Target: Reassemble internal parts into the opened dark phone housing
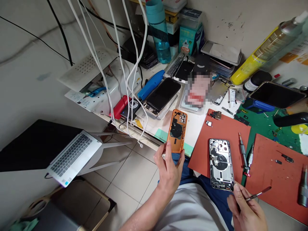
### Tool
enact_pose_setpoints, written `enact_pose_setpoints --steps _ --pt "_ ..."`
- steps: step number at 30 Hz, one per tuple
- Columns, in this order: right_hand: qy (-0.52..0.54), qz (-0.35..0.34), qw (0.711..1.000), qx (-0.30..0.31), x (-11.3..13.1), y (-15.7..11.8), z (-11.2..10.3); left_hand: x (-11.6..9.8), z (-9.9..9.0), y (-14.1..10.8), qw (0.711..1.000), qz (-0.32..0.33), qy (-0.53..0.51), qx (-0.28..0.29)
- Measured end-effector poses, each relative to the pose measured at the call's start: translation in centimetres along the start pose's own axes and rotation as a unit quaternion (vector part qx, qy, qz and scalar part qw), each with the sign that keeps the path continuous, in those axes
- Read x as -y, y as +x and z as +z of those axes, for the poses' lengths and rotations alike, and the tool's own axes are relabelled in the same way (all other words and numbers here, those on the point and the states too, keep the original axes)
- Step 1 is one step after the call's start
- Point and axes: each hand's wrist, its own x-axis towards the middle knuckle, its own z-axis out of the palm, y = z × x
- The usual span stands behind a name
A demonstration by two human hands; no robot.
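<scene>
An orange phone housing (177, 131), its inside facing up, is held at its lower end by my left hand (169, 168), over the desk's front edge. My right hand (247, 205) grips the lower right corner of a silver phone housing (220, 165) with black parts inside, between thumb and fingers. A thin metal tool (257, 194) with a dark brownish tip also lies in my right hand and points right. The silver housing overlaps the front of a red-brown mat (228, 128). Small metal parts (216, 115) rest near that mat's upper edge.
Two screwdrivers (243, 150) lie right of the silver housing. A second red-brown mat (271, 173) and a green mat (255, 122) are at the right. White cables (127, 73) hang at the left, before a dark-screened phone (163, 94). A laptop (72, 157) stands lower left.
</scene>
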Motion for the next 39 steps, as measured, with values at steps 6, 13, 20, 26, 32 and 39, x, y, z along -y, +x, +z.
enact_pose_setpoints --steps 6,13,20,26,32,39 --pt "-0.007 0.01 1.0 0.003 0.0 0.04 0.07 -0.08 0.0 0.13 1.0 0.007 0.009 -0.004" --pt "-0.021 -0.007 1.0 0.018 0.3 0.04 0.09 -0.07 -0.05 0.34 1.0 0.012 0.004 -0.005" --pt "-0.022 -0.014 1.0 0.009 0.14 0.17 -0.1 -0.12 -0.01 0.25 1.0 0.017 0.003 -0.002" --pt "-0.014 -0.006 1.0 0.014 0.05 0.06 -0.05 -0.32 -0.12 0.38 0.999 0.029 0.018 -0.008" --pt "-0.007 0.027 1.0 0.006 -0.09 0.04 -0.42 -0.5 -0.27 0.66 0.999 0.046 0.027 -0.005" --pt "-0.009 0.034 0.999 0.0 -0.1 0.04 -0.65 -0.55 -0.32 0.51 0.998 0.047 0.037 0.004"
